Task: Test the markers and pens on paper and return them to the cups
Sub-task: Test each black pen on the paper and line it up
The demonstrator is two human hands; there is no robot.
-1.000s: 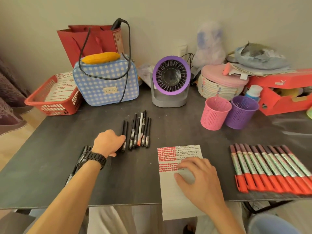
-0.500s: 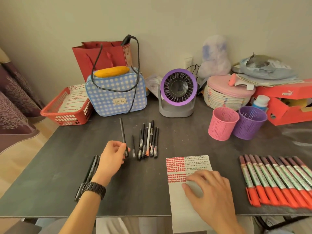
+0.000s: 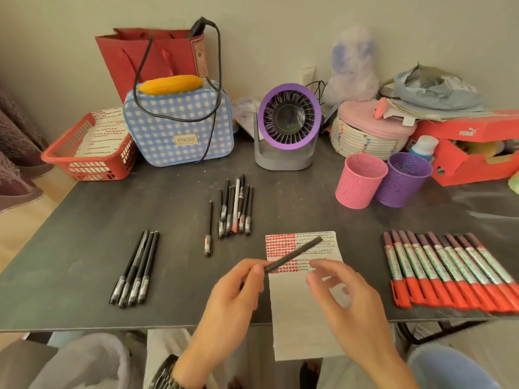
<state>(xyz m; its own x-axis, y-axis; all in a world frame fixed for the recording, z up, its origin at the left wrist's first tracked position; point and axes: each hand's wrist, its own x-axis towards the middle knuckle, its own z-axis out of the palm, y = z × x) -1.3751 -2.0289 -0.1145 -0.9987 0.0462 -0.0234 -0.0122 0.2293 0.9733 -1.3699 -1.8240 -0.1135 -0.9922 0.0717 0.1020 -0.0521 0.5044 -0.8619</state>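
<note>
My left hand (image 3: 227, 301) grips a black pen (image 3: 295, 254) by one end, and the pen slants up to the right over the paper (image 3: 300, 313). The paper carries red marks and black scribbles at its top. Just right of the pen, my right hand (image 3: 348, 304) hovers above the paper with fingers apart, holding nothing. A bunch of black pens (image 3: 234, 209) lies mid-table with a single pen (image 3: 208, 228) beside it. Several more black pens (image 3: 134, 269) lie to the left. A row of red-capped markers (image 3: 446, 270) lies at the right. Pink cup (image 3: 360, 180) and purple cup (image 3: 402, 179) stand behind.
At the back stand a purple desk fan (image 3: 288, 127), a blue checked bag (image 3: 179, 127), a red basket (image 3: 87, 158), a woven lidded basket (image 3: 370, 130) and a red shoebox (image 3: 474, 147). The dark table's front edge (image 3: 112, 325) runs just before my hands.
My left hand lifted one black pen from the row and carried it right, over the paper. My right hand came up off the paper toward the pen.
</note>
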